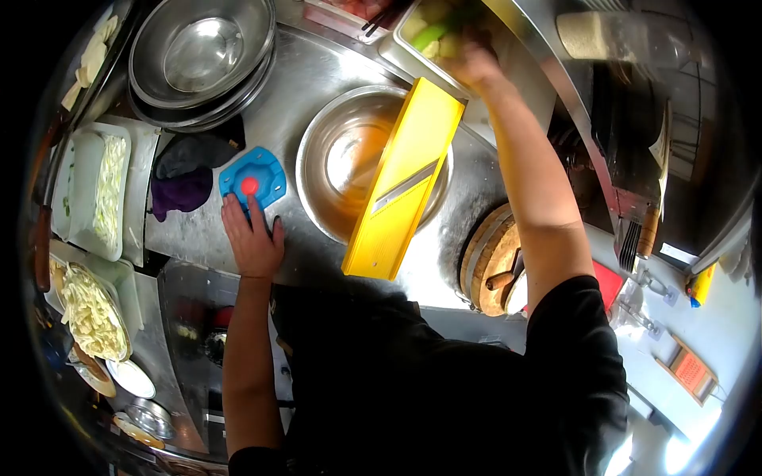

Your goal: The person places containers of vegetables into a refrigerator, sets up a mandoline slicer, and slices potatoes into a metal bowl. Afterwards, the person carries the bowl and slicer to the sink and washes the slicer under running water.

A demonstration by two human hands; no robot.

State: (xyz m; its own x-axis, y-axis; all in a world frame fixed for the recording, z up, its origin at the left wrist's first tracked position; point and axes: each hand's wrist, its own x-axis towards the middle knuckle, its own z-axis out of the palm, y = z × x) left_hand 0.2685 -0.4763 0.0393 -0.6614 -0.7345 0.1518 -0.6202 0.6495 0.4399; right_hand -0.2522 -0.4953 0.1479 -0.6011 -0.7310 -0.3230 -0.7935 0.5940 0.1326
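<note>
My left hand lies with its fingers spread on the steel counter, its fingertips at the lower edge of a blue holder with a red knob. My right hand reaches into a white container of pale and green vegetables; its fingers are blurred and partly hidden in shadow. Between my arms, a yellow mandoline slicer with a diagonal blade rests slantwise across a steel bowl.
Stacked steel bowls stand at the upper left, beside a purple cloth. Trays of shredded food and pale strips line the left. A round wooden block with a knife sits right of the slicer.
</note>
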